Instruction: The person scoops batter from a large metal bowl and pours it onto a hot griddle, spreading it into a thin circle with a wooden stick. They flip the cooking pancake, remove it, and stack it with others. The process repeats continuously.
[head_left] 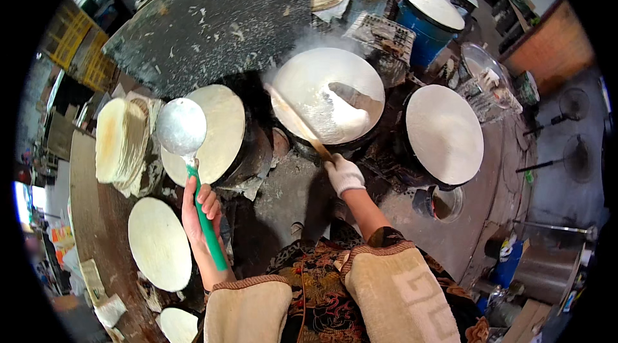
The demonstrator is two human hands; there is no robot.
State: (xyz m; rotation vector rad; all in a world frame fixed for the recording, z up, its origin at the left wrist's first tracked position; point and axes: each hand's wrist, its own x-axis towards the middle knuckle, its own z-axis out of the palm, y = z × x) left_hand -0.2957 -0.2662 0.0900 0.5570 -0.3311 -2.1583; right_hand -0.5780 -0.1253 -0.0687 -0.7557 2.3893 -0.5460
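My bare left hand (205, 210) grips the green handle of a metal ladle (181, 126), its round bowl raised in front of a pale flat round (219, 135) on a griddle. On my right hand (344, 175) is a white knit glove. It holds a long, thin wooden spatula (297, 120), which lies across the left rim of the middle round griddle. Steam rises there from a white batter layer (309, 75). Part of that layer is folded over into a white lump (351, 123), and a darker surface (356, 96) shows beside the fold.
A stack of thin round flatbreads (120, 142) stands at the left. Another white-topped round griddle (444, 133) is on the right, with a container (446, 203) below it. Further white rounds (160, 244) lie nearer me. A blue drum (425, 29) and a wire rack (381, 34) stand beyond.
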